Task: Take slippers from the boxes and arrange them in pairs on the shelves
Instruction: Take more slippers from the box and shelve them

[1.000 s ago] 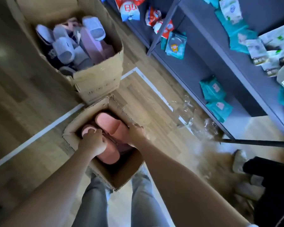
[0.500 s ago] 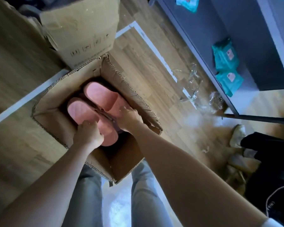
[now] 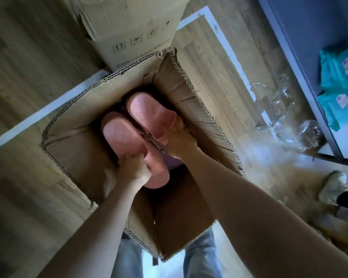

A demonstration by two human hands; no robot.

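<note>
Open brown corrugated cardboard box (image 3: 72,125) sits on the wooden plank floor (image 3: 24,57), flaps up, with the person's legs in blue jeans (image 3: 199,255) at its near corner. Both arms reach down into it.

Two smooth pink foam slippers lie side by side and touching, inside the box toward its far corner. The left pink slipper (image 3: 119,133) is nearer, the right pink slipper (image 3: 149,109) further in. Their rounded ends point at the far corner.

Left hand (image 3: 133,167) has its fingers curled round the near part of the left slipper, gripping it. Right hand (image 3: 179,137) clasps the right slipper's outer edge, thumb on top, fingers tucked under against the box's right wall. A bit of purple (image 3: 173,163) shows under the slippers; cannot tell what it is.

A second, taller brown cardboard box (image 3: 129,27) with printed handling symbols stands just beyond the far corner, touching or nearly so. A white tape line (image 3: 28,121) runs across the floor behind the open box.

At the right edge of the floor stands a grey metal shelf unit (image 3: 309,37) with teal plastic packets (image 3: 338,67) on a low shelf. Crumpled clear plastic wrap (image 3: 285,117) lies on the floor beside the shelf's front edge. A pale shoe (image 3: 331,185) is further right, blurred.
</note>
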